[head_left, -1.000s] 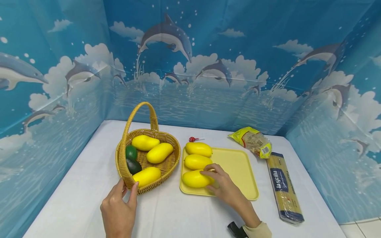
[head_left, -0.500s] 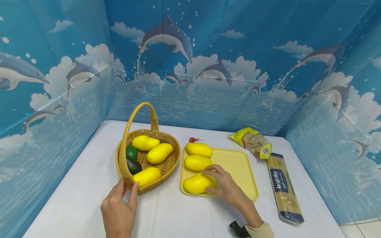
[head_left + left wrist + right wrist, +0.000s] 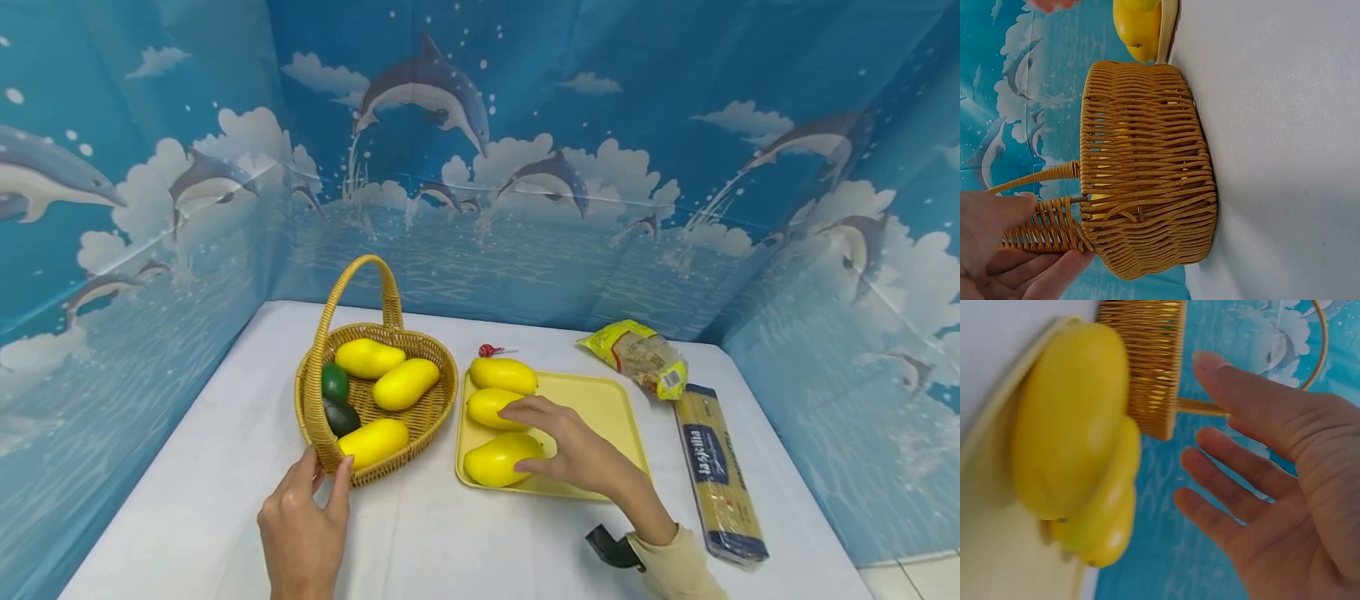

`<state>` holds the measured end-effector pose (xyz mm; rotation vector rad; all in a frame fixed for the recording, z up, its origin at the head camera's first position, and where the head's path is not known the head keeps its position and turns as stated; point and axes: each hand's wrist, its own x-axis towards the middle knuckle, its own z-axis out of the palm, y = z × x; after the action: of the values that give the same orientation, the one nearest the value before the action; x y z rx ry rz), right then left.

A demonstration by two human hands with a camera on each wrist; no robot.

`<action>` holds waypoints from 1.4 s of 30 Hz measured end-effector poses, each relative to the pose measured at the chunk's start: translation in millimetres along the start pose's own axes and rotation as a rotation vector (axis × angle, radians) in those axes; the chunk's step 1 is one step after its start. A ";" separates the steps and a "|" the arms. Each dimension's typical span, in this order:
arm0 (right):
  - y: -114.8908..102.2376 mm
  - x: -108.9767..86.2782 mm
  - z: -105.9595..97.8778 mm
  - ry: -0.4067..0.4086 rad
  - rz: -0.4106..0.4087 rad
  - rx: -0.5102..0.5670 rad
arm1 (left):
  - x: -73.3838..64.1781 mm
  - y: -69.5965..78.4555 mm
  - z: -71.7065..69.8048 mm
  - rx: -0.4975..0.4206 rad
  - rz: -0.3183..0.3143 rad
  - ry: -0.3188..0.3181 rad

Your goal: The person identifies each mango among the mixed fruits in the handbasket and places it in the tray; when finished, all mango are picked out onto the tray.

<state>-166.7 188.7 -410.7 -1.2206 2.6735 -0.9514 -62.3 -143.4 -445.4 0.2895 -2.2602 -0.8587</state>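
My left hand (image 3: 303, 525) grips the foot of the handle (image 3: 1047, 225) of a wicker basket (image 3: 1147, 169), thumb on one side and fingers on the other. Three yellow mangoes (image 3: 406, 384) and two dark green fruits (image 3: 334, 382) lie in the basket. To its right, three more mangoes sit in a column on a pale yellow tray (image 3: 588, 400): a front one (image 3: 495, 460), a middle one (image 3: 489, 408) and a back one (image 3: 504, 375). My right hand (image 3: 577, 450), fingers spread and holding nothing, hovers just right of the front mango, its fingertips overlapping the middle one in the head view.
A red-wrapped lollipop (image 3: 491, 351) lies behind the tray. At the back right is a yellow-and-clear plastic bag (image 3: 637, 358), with a long pack of spaghetti (image 3: 716, 475) in front of it. Dolphin-printed cloth (image 3: 480, 250) walls in the white table (image 3: 450, 542).
My right hand turned the front mango and shifted it slightly towards me, then let go and opened, lifting off it. The left hand stays on the basket handle.
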 end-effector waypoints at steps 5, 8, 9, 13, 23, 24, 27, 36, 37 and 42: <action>-14.2 22.5 -25.4 -0.095 -0.039 0.032 | 0.0 2.3 2.5 -0.002 -0.004 -0.008; -22.0 40.5 -34.4 -0.124 -0.088 0.063 | -0.2 3.0 2.9 0.002 -0.004 -0.008; -24.6 47.6 -36.1 -0.131 -0.102 0.073 | -0.3 3.2 2.7 0.005 -0.005 -0.008; -34.7 78.8 -38.8 -0.140 -0.180 0.102 | -0.3 3.4 1.3 0.011 -0.008 -0.005; -46.0 148.0 -30.4 -0.172 -0.315 0.149 | -0.1 3.2 1.6 0.014 -0.003 -0.006; -45.8 152.7 -29.4 -0.177 -0.309 0.163 | -0.2 3.4 2.0 0.014 -0.003 -0.007; -44.4 165.5 -26.2 -0.192 -0.284 0.220 | -0.1 4.1 3.3 0.008 0.000 -0.014; -26.3 205.7 -1.3 -0.219 -0.200 0.285 | 1.9 3.0 4.2 0.002 0.019 -0.011; -23.9 210.0 2.8 -0.222 -0.188 0.285 | 2.1 2.2 3.8 0.002 0.020 -0.008; -11.5 228.9 25.1 -0.228 -0.133 0.318 | 1.5 -0.6 0.5 0.015 -0.003 -0.009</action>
<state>-308.9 10.1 -379.4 -1.3518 2.1906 -1.1246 -63.8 -144.2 -445.3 0.2969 -2.2763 -0.8468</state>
